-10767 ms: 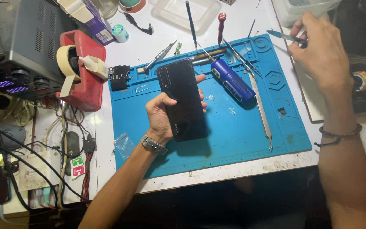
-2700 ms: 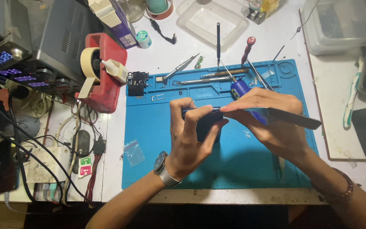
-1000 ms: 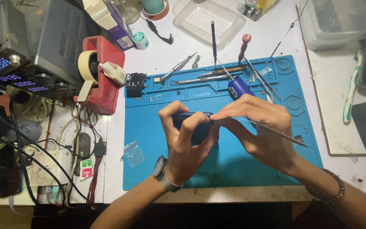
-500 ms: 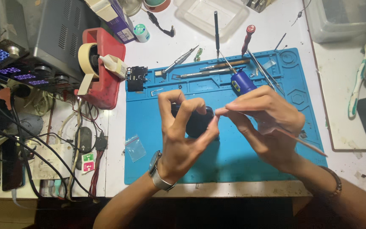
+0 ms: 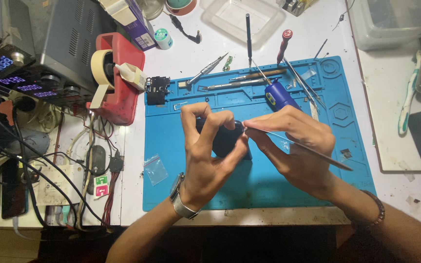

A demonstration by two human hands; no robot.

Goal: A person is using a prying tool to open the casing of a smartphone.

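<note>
- The left hand (image 5: 205, 160) grips a black phone (image 5: 225, 139) above the middle of the blue work mat (image 5: 181, 190), fingers curled over its far end and thumb pressed against its near side; the phone appears stood on edge and turned end-on to the camera, so little of it shows.
- The right hand (image 5: 298, 151) pinches a thin metal pry tool (image 5: 308, 148) between thumb and fingers, pressed together around the shaft.
- The tool's long axis runs from the phone's right edge down toward the tabletop's near right corner; its tip meets the phone's edge just beside the left thumb.
- The phone therefore lies directly left of the right-hand grip, touching the tool tip; the left hand is the nearer one, already wrapped around it.
- Along the mat's far edge lie a blue cylinder (image 5: 281, 95), tweezers (image 5: 257, 75) and a red-handled screwdriver (image 5: 283, 46), all well apart from both hands.
- A small clear plastic bag (image 5: 155, 169) rests on the mat's left side, near the left wrist.
- A red tape dispenser (image 5: 118, 83) stands off the mat toward the tabletop's far left.
</note>
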